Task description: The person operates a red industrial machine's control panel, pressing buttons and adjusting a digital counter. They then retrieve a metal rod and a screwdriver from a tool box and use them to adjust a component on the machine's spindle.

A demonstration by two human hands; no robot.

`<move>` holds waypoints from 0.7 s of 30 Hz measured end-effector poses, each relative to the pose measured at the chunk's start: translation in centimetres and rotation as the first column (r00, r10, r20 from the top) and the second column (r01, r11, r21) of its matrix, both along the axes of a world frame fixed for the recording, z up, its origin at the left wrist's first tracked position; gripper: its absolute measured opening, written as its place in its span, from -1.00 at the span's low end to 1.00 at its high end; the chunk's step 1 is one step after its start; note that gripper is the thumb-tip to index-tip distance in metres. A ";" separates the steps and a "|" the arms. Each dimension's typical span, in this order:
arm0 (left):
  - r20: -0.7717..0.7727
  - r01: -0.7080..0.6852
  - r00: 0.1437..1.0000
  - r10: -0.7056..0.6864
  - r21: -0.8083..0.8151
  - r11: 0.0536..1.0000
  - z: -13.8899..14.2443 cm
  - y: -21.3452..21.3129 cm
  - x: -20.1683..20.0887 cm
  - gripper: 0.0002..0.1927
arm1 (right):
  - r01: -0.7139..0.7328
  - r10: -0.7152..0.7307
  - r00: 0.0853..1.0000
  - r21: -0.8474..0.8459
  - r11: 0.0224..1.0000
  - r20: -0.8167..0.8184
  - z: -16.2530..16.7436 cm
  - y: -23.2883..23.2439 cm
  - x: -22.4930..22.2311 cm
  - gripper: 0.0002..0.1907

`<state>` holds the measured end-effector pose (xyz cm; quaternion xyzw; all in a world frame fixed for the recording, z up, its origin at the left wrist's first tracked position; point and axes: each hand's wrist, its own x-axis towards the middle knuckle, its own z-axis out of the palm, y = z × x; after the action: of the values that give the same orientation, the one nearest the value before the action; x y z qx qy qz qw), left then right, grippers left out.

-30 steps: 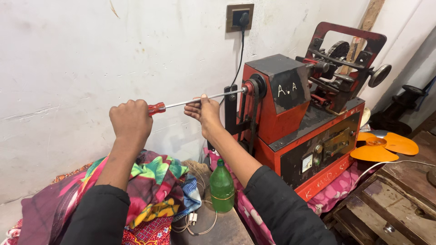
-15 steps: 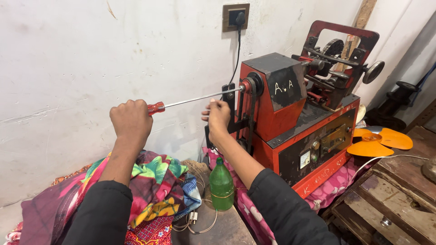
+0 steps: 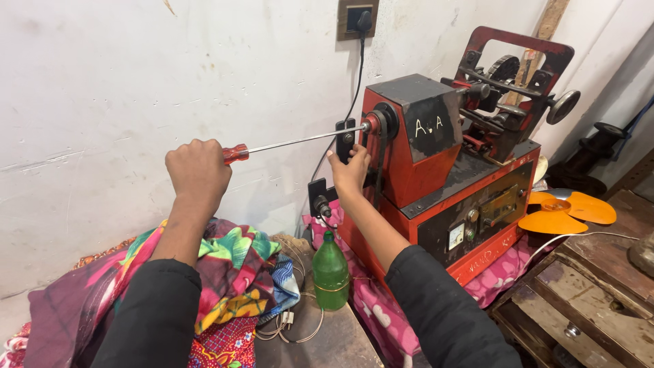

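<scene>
My left hand (image 3: 197, 170) is closed around the red handle of a long screwdriver (image 3: 300, 141). Its steel shaft runs level to the right, and the tip meets the hub of a black pulley (image 3: 383, 125) on the left end of a red machine (image 3: 463, 177). My right hand (image 3: 349, 170) rests lower down against the belt side of that machine, fingers curled on a black bracket (image 3: 345, 138) beside the pulley. A black belt hangs from the pulley behind my right hand.
A green plastic bottle (image 3: 330, 272) stands below my right arm beside coiled wires (image 3: 289, 324). Bright patterned cloth (image 3: 225, 272) lies heaped at left. An orange fan blade (image 3: 562, 210) sits right of the machine above wooden pallets (image 3: 579, 307). A wall socket (image 3: 357, 17) feeds a black cable.
My right hand has let go of the screwdriver shaft and dropped down to the black bracket by the belt. My left hand still holds the screwdriver level.
</scene>
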<state>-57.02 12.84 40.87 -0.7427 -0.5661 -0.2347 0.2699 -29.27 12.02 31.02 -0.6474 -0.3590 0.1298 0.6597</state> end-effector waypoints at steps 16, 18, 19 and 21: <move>-0.040 -0.027 0.999 0.008 -0.520 0.854 3.2 2.8 -0.5 -0.81 | 0.007 0.031 0.973 -0.163 0.987 0.229 -1.2 1.4 -0.3 0.10; -0.040 -0.060 0.998 0.045 -0.680 0.731 4.3 3.4 -0.4 -0.79 | 0.014 0.038 0.970 -0.210 0.978 0.242 -1.0 1.5 -0.4 0.14; -0.034 -0.064 0.998 0.058 -0.732 0.678 4.6 3.6 -0.4 -0.79 | 0.012 0.045 0.968 -0.226 0.974 0.245 -1.0 1.5 -0.4 0.15; -0.034 -0.079 0.996 0.082 -0.759 0.647 4.7 3.7 -0.2 -0.78 | 0.007 0.062 0.965 -0.263 0.965 0.254 -0.8 1.4 -0.4 0.17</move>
<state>-57.23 16.56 45.60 -0.7610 -0.6453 0.0342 -0.0563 -29.63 13.47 30.18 -0.7349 -0.4311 0.0992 0.5140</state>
